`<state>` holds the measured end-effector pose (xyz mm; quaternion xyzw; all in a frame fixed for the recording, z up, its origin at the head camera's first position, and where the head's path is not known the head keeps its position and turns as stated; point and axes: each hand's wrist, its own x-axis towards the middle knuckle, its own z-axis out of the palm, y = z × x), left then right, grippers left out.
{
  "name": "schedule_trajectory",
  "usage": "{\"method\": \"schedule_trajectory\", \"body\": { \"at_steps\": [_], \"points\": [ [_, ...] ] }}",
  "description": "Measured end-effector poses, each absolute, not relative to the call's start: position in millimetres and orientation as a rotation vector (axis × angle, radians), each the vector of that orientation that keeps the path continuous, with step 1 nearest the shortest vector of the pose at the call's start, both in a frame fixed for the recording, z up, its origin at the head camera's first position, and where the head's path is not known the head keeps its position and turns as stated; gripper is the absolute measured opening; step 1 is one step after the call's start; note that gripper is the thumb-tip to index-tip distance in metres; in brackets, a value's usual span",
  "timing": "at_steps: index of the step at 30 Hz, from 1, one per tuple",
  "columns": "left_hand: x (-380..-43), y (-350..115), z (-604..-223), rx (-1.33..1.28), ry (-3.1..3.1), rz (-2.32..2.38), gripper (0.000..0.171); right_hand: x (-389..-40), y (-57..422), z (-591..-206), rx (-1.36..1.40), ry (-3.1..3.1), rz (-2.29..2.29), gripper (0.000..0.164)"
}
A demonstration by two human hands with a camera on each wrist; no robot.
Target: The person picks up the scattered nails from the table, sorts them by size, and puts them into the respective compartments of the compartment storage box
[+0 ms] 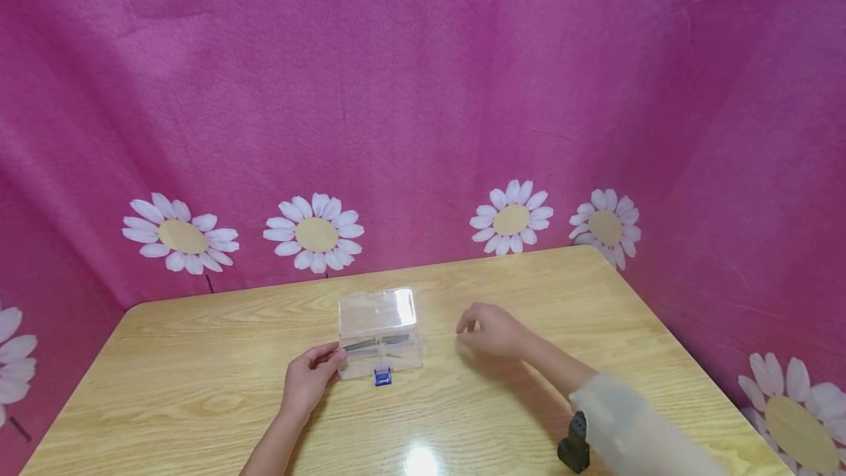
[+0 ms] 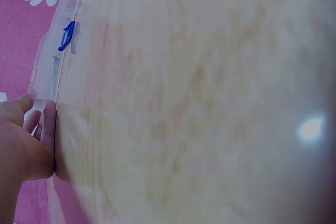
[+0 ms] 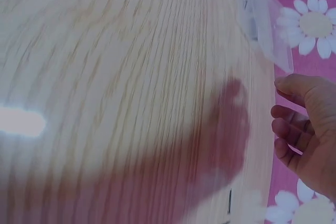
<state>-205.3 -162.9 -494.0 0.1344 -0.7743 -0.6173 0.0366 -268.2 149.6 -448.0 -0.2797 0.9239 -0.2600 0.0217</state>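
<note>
A clear plastic box (image 1: 380,367) stands on the table with its lid (image 1: 373,312) raised at the back and a blue latch (image 1: 382,376) at its front. Thin dark grey pieces (image 1: 395,339) lie in its compartments, too small to identify. My left hand (image 1: 309,382) holds the box's left end between thumb and fingers; the left wrist view shows this hand (image 2: 29,142) at the box's near end. To the right of the box, my right hand (image 1: 496,330) is raised above the table, apart from the box. Its fingers hang loosely curled with nothing visible between them.
The box stands on a wood-grain table (image 1: 198,388). A thin dark piece (image 3: 229,201) lies on the tabletop in the right wrist view. A pink cloth (image 1: 396,94) with daisies hangs behind and beside the table. My right forearm carries a black device (image 1: 573,443).
</note>
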Motion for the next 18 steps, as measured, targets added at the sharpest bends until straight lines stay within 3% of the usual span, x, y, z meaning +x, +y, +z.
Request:
{"method": "schedule_trajectory", "body": {
  "at_steps": [18],
  "points": [
    [-206.1, -164.1, -497.3, 0.421, -2.370, -1.890, 0.037, -267.2, 204.2, -451.4, -0.707, 2.906, -0.804, 0.010]
  ]
}}
